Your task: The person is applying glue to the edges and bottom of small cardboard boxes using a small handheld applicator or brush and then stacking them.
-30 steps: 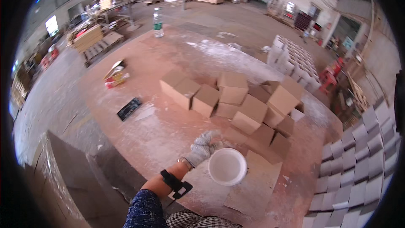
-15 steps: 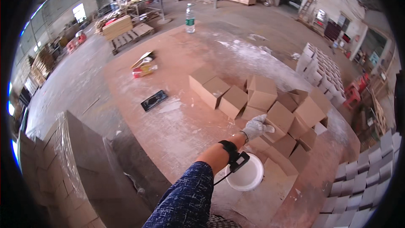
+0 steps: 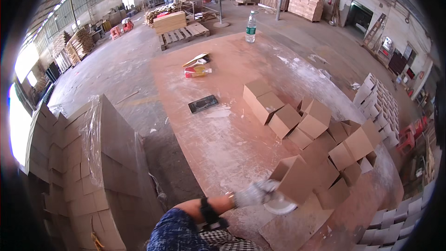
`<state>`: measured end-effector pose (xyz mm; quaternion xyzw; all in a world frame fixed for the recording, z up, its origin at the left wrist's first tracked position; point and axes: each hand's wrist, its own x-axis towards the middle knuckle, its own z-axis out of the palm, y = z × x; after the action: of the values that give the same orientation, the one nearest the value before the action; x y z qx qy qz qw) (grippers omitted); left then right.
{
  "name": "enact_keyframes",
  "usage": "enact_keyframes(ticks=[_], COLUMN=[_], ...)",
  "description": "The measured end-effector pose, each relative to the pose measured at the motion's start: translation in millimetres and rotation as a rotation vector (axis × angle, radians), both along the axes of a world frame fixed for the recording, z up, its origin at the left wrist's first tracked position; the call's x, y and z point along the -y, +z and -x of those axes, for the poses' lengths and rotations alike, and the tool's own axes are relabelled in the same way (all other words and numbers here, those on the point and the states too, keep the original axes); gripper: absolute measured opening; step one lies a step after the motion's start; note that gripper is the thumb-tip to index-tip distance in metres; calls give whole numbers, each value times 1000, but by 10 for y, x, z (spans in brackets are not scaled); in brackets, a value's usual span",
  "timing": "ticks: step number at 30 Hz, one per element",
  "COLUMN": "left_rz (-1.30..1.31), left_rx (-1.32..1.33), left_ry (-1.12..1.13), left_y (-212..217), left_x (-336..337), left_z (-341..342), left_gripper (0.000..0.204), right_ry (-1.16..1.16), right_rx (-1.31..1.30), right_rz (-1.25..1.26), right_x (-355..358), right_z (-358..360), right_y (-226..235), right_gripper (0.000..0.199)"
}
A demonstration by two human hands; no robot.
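My left hand (image 3: 254,194), in a light work glove with a dark watch on the wrist, reaches out to the right from a blue sleeve. Its fingers grip the lower edge of a small open cardboard box (image 3: 299,176), held tilted just above the reddish floor board (image 3: 223,135). Under the hand and box sits a round white tub (image 3: 280,206), partly hidden. Just beyond lies a heap of several similar cardboard boxes (image 3: 320,125). My right hand is out of the picture.
A tall plastic-wrapped stack of flat cardboard (image 3: 93,167) stands at my left. On the board lie a black flat device (image 3: 203,104), a yellow bottle (image 3: 197,70) and an upright water bottle (image 3: 251,27). White stacked pieces (image 3: 378,100) line the right; wooden pallets (image 3: 179,30) sit far back.
My left hand went out to the box heap and has come back toward me with one box in its grip. My view has swung so the heap sits further right.
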<state>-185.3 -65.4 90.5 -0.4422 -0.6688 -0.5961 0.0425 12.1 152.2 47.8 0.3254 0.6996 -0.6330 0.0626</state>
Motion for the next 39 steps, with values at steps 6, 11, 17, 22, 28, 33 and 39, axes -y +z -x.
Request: enact_keyframes(ticks=[6,11,17,22,28,33,39], left_rz=[260,-8,-12,-109,-306,-223,-259], left_rx=[243,853,740,992,843,880,1083], left_ry=[141,14,70,31,61,222,273], left_y=[-523,2,-70,-191,-198,-286,-578], left_x=[779,899,935,921,898,1053,1093], left_z=[-910,-1437,-1631,-1811,-1759,-1747,-1710], left_gripper=[36,37,36,34,15,17,15], right_ry=[5,-8,9,-13,-72,88,376], right_rx=[0,-2,-5,0,-35,-116,1], right_rz=[8,14,26,35,70,-153,-887], right_x=[-50,-58,-89,-138,-290,-136,-66], right_z=[-28,-109,-179,-393,-532,200,848], right_y=[-14,-27,-68,-117,-210,8,235], right_gripper=[21,22,22,22,22,35,29])
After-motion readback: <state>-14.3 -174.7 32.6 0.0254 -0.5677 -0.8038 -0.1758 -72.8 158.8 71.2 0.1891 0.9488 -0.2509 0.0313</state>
